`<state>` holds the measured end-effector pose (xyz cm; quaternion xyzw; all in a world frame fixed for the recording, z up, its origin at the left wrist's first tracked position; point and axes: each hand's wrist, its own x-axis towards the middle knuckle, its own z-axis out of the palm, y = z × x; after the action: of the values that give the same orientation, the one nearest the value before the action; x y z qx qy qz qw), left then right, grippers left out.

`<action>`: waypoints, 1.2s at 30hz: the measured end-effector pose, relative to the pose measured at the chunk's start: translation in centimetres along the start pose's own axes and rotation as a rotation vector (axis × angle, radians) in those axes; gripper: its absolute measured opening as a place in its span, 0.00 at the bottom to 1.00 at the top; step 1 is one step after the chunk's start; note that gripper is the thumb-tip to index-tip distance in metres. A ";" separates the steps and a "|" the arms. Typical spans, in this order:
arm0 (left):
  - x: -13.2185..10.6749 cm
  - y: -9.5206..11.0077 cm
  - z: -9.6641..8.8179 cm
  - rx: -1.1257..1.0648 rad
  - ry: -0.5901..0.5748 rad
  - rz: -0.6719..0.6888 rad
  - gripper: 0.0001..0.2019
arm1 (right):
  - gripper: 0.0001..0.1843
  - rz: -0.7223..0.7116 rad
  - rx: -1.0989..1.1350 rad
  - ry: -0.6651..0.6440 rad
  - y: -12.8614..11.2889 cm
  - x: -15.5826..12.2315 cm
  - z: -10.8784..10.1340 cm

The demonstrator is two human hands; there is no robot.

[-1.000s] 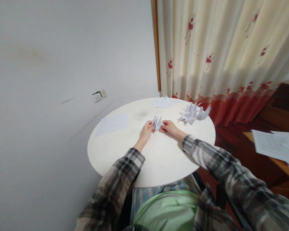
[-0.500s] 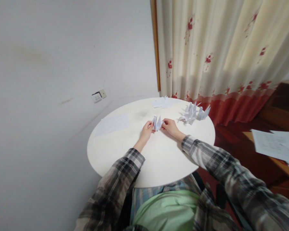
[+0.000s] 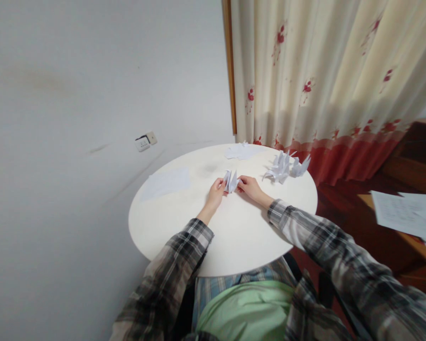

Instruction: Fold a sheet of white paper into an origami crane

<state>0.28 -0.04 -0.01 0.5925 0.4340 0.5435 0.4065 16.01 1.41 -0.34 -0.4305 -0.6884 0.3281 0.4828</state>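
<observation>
A white folded paper crane is held between my two hands over the middle of the round white table. My left hand pinches its left side, fingers closed on the paper. On the other side, my right hand grips the crane's right end between thumb and fingers. The crane's wings point upward; its lower part is partly hidden by my fingers.
Several finished paper cranes are heaped at the table's right side. Flat paper lies at the left, and more paper pieces sit at the back. A wall stands left, a curtain behind, and printed sheets rest at the right.
Almost nothing differs. Both hands keep their hold on the paper crane, with only a slight shift of the fingers.
</observation>
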 end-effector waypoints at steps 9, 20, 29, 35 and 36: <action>0.1 -0.3 -0.1 0.024 -0.002 0.009 0.13 | 0.10 -0.051 -0.096 0.001 0.2 0.1 -0.1; 0.1 -0.3 0.0 0.011 -0.016 0.003 0.12 | 0.11 0.061 -0.164 -0.016 0.5 0.1 0.1; 0.2 -0.3 -0.1 0.020 -0.019 0.007 0.12 | 0.11 0.125 -0.129 -0.047 0.0 0.3 0.0; 0.2 -0.2 0.0 0.014 -0.017 0.005 0.12 | 0.10 0.139 -0.150 -0.056 -0.4 0.1 -0.1; 0.2 -0.2 0.0 0.011 -0.015 0.005 0.12 | 0.10 0.128 -0.169 -0.057 -0.5 0.1 -0.2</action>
<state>0.23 0.18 -0.10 0.5999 0.4324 0.5377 0.4050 16.02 1.30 0.21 -0.5034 -0.6981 0.3110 0.4031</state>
